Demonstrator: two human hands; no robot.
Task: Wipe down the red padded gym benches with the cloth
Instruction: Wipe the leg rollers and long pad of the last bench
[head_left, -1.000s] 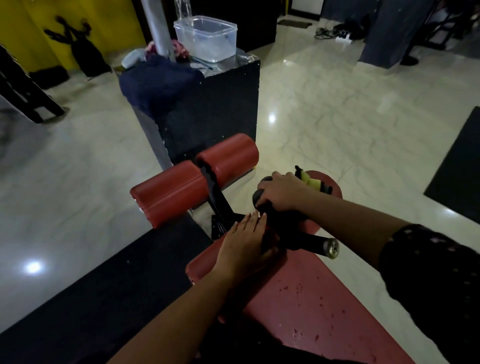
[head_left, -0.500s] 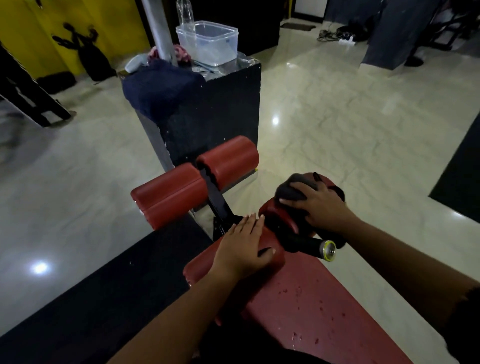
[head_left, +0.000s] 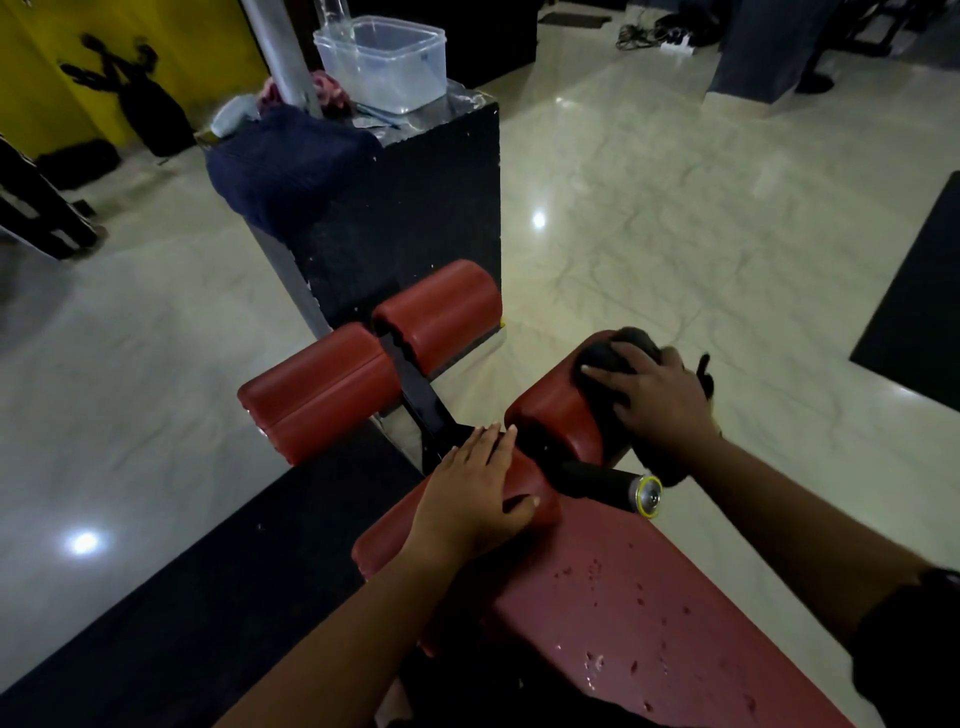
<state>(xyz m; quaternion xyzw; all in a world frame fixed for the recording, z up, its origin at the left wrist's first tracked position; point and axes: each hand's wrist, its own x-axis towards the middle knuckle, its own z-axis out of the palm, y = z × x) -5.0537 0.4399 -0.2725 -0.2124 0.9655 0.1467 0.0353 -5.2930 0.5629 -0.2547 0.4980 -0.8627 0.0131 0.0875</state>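
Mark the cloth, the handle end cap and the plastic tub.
cloth (head_left: 636, 336), head view, bunched dark far edge.
handle end cap (head_left: 649, 496), head view, shiny round face.
plastic tub (head_left: 384, 78), head view, near side wall.

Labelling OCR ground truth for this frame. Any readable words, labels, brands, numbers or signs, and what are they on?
No readable text in this frame.
On the yellow wall: a black figure silhouette, a graphic with no letters.
On the clear plastic tub: no label visible.
On the handle end cap: a yellow ring, no legible marking.
On the red bench pad: only droplets, no brand visible.
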